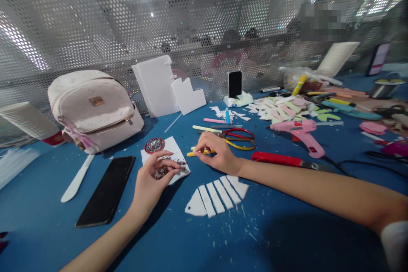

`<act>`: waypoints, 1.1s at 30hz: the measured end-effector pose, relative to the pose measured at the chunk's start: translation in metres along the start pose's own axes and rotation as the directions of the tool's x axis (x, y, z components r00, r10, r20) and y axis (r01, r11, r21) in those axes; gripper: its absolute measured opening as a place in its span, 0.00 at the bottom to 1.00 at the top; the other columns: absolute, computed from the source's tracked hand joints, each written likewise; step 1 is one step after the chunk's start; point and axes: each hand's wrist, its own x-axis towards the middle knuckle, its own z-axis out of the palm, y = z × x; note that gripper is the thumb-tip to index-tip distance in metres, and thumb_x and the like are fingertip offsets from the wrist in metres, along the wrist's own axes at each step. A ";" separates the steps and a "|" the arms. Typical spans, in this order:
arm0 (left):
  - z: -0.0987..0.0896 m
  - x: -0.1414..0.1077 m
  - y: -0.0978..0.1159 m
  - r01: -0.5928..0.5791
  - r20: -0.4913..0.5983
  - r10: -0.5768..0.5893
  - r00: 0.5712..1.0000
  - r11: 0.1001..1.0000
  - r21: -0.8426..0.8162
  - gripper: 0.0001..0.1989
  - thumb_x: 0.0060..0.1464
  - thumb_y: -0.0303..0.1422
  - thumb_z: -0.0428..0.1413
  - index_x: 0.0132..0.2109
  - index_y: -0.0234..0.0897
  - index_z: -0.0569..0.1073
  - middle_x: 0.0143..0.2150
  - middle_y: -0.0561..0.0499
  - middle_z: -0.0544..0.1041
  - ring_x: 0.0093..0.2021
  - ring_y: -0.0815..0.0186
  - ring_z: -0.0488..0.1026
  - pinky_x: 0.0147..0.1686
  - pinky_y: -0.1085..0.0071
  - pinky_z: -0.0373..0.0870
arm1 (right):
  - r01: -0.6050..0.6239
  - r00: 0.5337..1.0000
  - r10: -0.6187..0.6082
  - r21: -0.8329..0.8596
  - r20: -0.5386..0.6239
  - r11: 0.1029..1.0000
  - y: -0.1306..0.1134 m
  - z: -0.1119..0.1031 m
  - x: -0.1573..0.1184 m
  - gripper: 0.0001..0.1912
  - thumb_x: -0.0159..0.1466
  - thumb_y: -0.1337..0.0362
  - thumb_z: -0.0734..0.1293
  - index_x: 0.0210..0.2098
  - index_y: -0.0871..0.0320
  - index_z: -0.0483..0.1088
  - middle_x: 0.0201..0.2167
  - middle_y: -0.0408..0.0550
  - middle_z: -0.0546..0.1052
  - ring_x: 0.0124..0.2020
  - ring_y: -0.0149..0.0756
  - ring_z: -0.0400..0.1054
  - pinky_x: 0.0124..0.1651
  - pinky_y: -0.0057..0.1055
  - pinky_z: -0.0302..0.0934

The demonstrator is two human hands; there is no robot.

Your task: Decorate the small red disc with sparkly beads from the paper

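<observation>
- Hands: apart from each other, both above the blue table (178, 242).
- Left hand (153, 174): fingers bent over a heap of small dark pieces (161, 173) lying on a white sheet (171, 144); thumb and forefinger tips close to the pieces. Contact with them cannot be confirmed.
- Right hand (218, 153): thumb and forefinger tips brought together beside a yellow marker (190, 154). Whether anything small sits in the pinch cannot be told.
- Round red-rimmed container (154, 145): at the sheet's far edge, filled with fine multicoloured bits.
- White fish-shaped cutout (215, 197): flat on the table, nearer the wearer than the right hand; head piece with one dark eye spot, followed by slanted strips with narrow gaps and a tail piece.
- Beyond and beside the right forearm: scissors (237, 138) with red and gold-coloured handles, a red-handled tool (276, 159) and a pink glue gun (298, 129).
- Left side: black phone (106, 191) lying flat, white knife (76, 180), pale backpack (95, 106) standing upright.
- Far side: pile of pale offcuts (283, 108); white boards (156, 87) standing upright before a perforated metal screen (191, 21).
</observation>
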 end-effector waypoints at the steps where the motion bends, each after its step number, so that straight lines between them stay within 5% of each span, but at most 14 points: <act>1: 0.000 0.000 -0.001 -0.007 -0.010 0.007 1.000 1.000 -0.015 0.20 0.52 0.34 0.65 0.50 0.38 0.69 0.34 0.49 0.81 0.37 0.64 0.78 0.38 0.71 0.73 | 0.004 1.000 -0.004 0.002 -0.001 1.000 0.000 0.000 0.000 0.04 0.67 0.67 0.66 0.34 0.57 0.69 0.29 0.44 0.69 0.31 0.32 0.63 0.34 0.32 0.59; 23: -0.004 0.002 -0.006 -0.067 -0.116 0.057 0.992 0.994 -0.089 0.20 0.51 0.33 0.67 0.50 0.39 0.70 0.36 0.51 0.80 0.38 0.66 0.77 0.43 0.71 0.73 | 0.031 0.999 -0.031 0.018 0.028 0.999 0.000 0.001 0.001 0.04 0.66 0.69 0.67 0.34 0.57 0.69 0.29 0.44 0.71 0.31 0.32 0.62 0.35 0.32 0.59; 33: -0.003 0.001 -0.005 -0.076 -0.159 0.061 0.985 0.993 -0.091 0.20 0.51 0.34 0.66 0.50 0.37 0.71 0.36 0.49 0.80 0.38 0.65 0.78 0.37 0.72 0.75 | 0.029 0.998 -0.029 0.003 0.055 1.000 0.000 0.000 0.001 0.04 0.67 0.69 0.66 0.34 0.58 0.69 0.29 0.44 0.70 0.31 0.32 0.62 0.36 0.31 0.59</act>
